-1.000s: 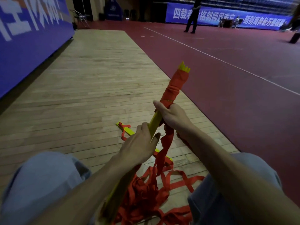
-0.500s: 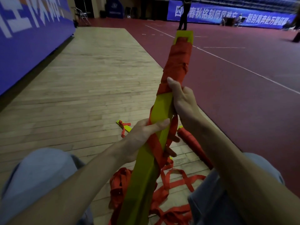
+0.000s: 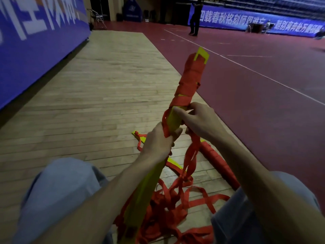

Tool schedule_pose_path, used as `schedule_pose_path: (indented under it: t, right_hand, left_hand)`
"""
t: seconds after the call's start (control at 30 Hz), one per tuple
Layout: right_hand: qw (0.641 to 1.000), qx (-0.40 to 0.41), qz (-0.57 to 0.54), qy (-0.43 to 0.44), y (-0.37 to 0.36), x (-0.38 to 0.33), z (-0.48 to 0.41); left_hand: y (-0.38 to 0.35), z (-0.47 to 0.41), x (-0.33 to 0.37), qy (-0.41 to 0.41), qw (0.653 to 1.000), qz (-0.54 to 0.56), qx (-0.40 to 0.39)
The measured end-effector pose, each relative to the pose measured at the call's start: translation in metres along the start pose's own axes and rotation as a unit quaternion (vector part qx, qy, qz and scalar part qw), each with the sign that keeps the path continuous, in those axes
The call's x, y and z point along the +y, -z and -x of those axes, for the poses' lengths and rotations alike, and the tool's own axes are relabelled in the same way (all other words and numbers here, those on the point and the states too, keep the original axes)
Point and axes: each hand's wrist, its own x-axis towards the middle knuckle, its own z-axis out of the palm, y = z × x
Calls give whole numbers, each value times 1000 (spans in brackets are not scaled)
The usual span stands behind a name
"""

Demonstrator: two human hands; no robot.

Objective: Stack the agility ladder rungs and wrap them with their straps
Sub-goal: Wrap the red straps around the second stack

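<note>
Wrapping stage, well under way. On the left, the left hand (image 3: 158,141) is clamped round the middle of the yellow rung stack (image 3: 140,196), fingers curled tight on it with a loop of strap trapped underneath. The stack slants up and away from the lap, and its upper part is already bound in red strap windings (image 3: 190,80), with only the yellow tip poking out. To the right, the right hand (image 3: 200,120) sits just below the last winding, its fingers (image 3: 182,112) pinching the strap against the rungs. The loose strap tail (image 3: 191,152) drops from there into a tangled pile of straps (image 3: 172,205) on the floor between the knees.

My read: roughly the top third is wrapped. The next turn needs the tail pulled taut and led round the stack below the last winding, without snagging that pile.

Room, left to right: a blue banner wall (image 3: 35,41), a folding chair (image 3: 98,16) far back, the wooden floor (image 3: 105,85), a spare yellow rung (image 3: 140,137), a finished red bundle (image 3: 216,159) lying beside the right knee, then the red court (image 3: 255,94) with a distant standing person (image 3: 195,20).
</note>
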Motion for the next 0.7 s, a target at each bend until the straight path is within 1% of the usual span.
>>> schedule_pose_path:
  t: [0.07,0.13,0.2,0.27,0.33,0.4,0.47,0.53,0.6,0.67,0.7]
  right_hand:
    - [999,-1,-38,-16,-5,-3,2]
    - [998,-3,-52,-40,-8,-1,5]
    - [990,4,-120,-71,-8,1,7]
    - [973,23,-209,-95,0,-1,8]
    - [951,51,-289,-102,12,-6,8]
    - [923,61,-367,-97,21,-10,8]
    - [898,54,-428,-86,24,-16,9]
    - [885,38,-459,-71,26,-20,12]
    - [886,25,-460,-51,28,-20,13]
    - [899,16,-438,-31,30,-18,14]
    - [905,19,-425,-28,30,-16,14]
  left_hand:
    - [-5,1,-4,-16,997,-75,-11]
    - [-8,3,-10,-48,985,-157,-45]
    - [-4,5,-12,-103,972,-190,-92]
    - [3,7,-8,-156,972,-130,-119]
    - [10,6,-1,-176,977,-30,-114]
    - [9,6,10,-156,977,79,-126]
    - [8,9,17,-94,963,181,-176]
    - [10,15,21,-16,928,256,-270]
    - [11,18,20,43,879,305,-365]
    - [10,17,17,57,839,341,-419]
    - [8,17,15,52,833,350,-426]
